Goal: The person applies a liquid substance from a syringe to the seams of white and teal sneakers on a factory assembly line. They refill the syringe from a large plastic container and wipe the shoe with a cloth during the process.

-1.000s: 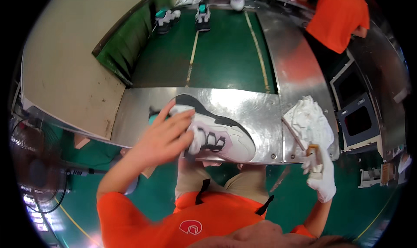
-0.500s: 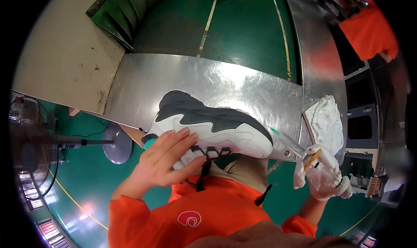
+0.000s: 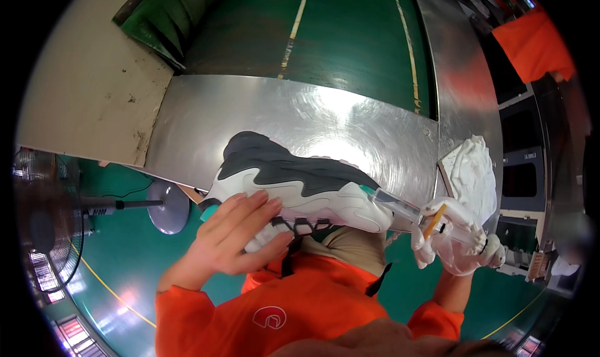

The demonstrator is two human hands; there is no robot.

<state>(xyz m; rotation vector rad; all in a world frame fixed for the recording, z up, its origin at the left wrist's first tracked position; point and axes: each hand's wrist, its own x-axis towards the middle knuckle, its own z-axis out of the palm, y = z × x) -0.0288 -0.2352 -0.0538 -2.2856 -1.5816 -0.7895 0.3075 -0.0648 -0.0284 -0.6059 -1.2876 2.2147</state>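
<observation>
A white and dark grey sneaker (image 3: 294, 169) lies on its side at the near edge of the metal bench, sole facing away from me. My bare left hand (image 3: 240, 235) grips it around the upper, fingers across the white side and thumb by the black lace loops. In a white glove, my right hand (image 3: 459, 241) holds a clear syringe (image 3: 400, 207) with a green tip. That tip meets the seam between the dark sole and the white upper near the toe. A yellow-orange strip (image 3: 435, 221) shows at the gloved fingers.
A crumpled white cloth (image 3: 474, 175) lies right of the sneaker on the metal bench (image 3: 200, 113). Beyond is a green surface with yellow lines (image 3: 356, 38). A beige panel (image 3: 94, 82) and a standing fan (image 3: 50, 213) are at left. Another person's orange sleeve (image 3: 534, 44) shows far right.
My right hand has moved left with the syringe, bringing its green tip from just off the toe onto the sole seam. My left hand keeps its hold on the sneaker.
</observation>
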